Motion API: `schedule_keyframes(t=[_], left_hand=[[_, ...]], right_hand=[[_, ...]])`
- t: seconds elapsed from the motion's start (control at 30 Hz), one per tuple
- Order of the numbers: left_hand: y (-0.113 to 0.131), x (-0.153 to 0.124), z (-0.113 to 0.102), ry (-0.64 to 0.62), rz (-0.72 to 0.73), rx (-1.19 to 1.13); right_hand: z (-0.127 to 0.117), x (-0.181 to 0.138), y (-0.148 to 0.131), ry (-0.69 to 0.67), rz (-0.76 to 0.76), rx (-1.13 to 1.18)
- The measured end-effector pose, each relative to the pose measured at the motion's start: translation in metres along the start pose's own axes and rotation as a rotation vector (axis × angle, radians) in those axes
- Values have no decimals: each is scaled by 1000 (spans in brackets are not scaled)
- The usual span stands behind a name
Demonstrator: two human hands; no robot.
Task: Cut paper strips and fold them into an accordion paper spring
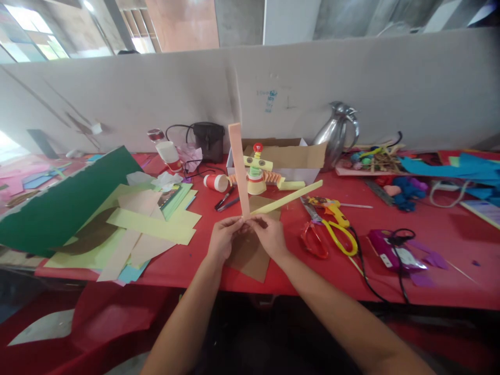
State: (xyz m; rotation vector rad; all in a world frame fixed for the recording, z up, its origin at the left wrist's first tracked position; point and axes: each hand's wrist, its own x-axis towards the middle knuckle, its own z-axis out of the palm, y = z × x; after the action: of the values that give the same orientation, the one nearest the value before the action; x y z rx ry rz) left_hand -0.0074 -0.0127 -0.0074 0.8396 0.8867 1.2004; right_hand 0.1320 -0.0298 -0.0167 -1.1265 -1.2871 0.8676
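Two paper strips meet at my fingertips: a peach paper strip [239, 166] standing upright and a yellow paper strip [291, 198] slanting up to the right. My left hand [226, 234] pinches them at their joined ends. My right hand [269, 234] closes on the same spot from the other side. Whether the ends are folded or glued is hidden by my fingers. Below my hands lies a piece of brown cardboard [250, 260]. Just beyond stands a paper-cup figure [257, 174] with a red top, eyes and folded paper arms.
Red-and-yellow scissors [320, 224], a yellow glue gun [336, 211] and a purple box [392, 252] with cords lie to the right. On the left are paper sheets [152, 226] and a green board [78, 203]. Behind stand an open box [297, 156] and a metal jug [338, 133].
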Motion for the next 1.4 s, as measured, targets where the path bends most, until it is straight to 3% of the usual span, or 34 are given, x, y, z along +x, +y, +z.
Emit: schedule_keyframes(t=[0.17, 0.43, 0.6, 0.8, 0.97, 1.1, 1.4], left_hand=[[-1, -1, 0, -27, 9, 37], [-4, 0, -2, -62, 38, 75], [-5, -1, -1, -86, 65, 83], [-4, 0, -1, -52, 66, 15], [-1, -1, 0, -23, 86, -67], [0, -3, 2, -65, 74, -89], [-1, -1, 0, -90, 70, -67]], right_hand=[[0, 0, 3, 8, 77, 44], [-1, -1, -2, 0, 59, 35], [-1, -1, -5, 67, 66, 49], [-3, -5, -10, 95, 8, -127], [2, -8, -14, -3, 164, 159], [4, -5, -15, -5, 231, 380], [4, -1, -12, 52, 264, 389]])
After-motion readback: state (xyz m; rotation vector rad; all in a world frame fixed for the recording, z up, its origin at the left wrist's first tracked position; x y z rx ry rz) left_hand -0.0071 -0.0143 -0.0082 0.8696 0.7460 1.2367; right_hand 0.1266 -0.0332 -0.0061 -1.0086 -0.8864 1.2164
